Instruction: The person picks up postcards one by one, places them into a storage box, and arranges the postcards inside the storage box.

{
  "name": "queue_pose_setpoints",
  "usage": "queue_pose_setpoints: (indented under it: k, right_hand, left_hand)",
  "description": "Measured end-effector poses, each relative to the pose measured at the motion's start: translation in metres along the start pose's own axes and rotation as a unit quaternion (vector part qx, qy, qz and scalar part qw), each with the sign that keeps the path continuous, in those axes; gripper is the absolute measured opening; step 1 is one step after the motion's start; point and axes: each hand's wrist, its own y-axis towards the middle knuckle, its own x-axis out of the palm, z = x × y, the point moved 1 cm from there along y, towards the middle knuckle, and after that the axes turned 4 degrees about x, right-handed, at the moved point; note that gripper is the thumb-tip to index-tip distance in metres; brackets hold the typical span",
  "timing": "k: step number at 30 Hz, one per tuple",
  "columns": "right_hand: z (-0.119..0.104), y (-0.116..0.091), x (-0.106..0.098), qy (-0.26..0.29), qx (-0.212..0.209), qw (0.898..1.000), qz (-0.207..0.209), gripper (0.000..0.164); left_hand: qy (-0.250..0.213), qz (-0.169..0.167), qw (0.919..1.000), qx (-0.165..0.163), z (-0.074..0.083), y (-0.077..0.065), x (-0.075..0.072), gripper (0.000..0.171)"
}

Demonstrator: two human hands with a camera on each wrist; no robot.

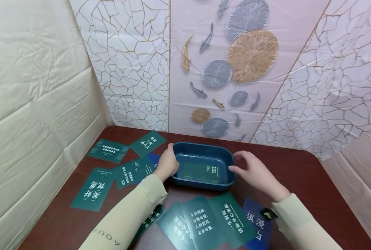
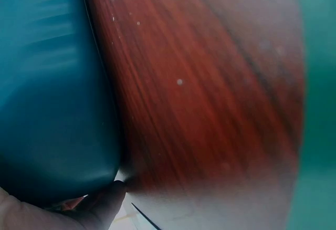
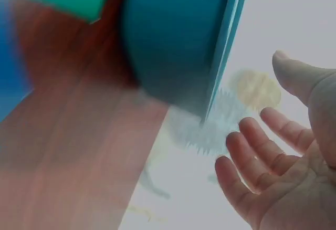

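Note:
A dark blue oblong plastic basin (image 1: 201,185) rests on the table, with a green printed card (image 1: 214,171) lying flat on its bottom. At its left end my left hand (image 1: 167,162) grips the rim; the left wrist view shows fingers (image 2: 107,201) against the basin's outer wall. My right hand (image 1: 255,172) is beside the right end, thumb and fingers spread. In the right wrist view a gap shows between this hand (image 3: 278,183) and the basin's rim, and the palm holds nothing.
Several green cards with white lettering lie around the basin, such as a card (image 1: 93,189) at left and another (image 1: 202,222) in front. A blue card (image 1: 257,222) lies under the right forearm. Patterned cloth walls (image 1: 132,69) enclose the brown table (image 1: 285,159).

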Motion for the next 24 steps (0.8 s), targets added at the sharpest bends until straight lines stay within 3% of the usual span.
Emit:
queue_pose_setpoints:
  k: [4, 13, 17, 24]
  right_hand:
    - [0.03, -0.029, -0.005, -0.019, 0.028, 0.999, -0.016, 0.058]
    - [0.071, -0.073, -0.003, -0.048, 0.109, 0.985, -0.126, 0.066]
    - [0.076, -0.082, -0.001, -0.048, 0.112, 0.979, -0.161, 0.068]
    - [0.077, -0.087, 0.007, -0.108, 0.086, 0.978, -0.158, 0.074]
  left_hand:
    - [-0.002, 0.006, 1.0, 0.002, 0.0, 0.001, 0.001, 0.076]
    - [-0.003, 0.008, 0.9999, 0.007, -0.001, 0.001, 0.0, 0.076]
    - [-0.002, 0.005, 1.0, 0.004, 0.0, 0.0, 0.0, 0.076]
    - [-0.001, 0.002, 1.0, 0.006, 0.0, 0.0, 0.0, 0.076]
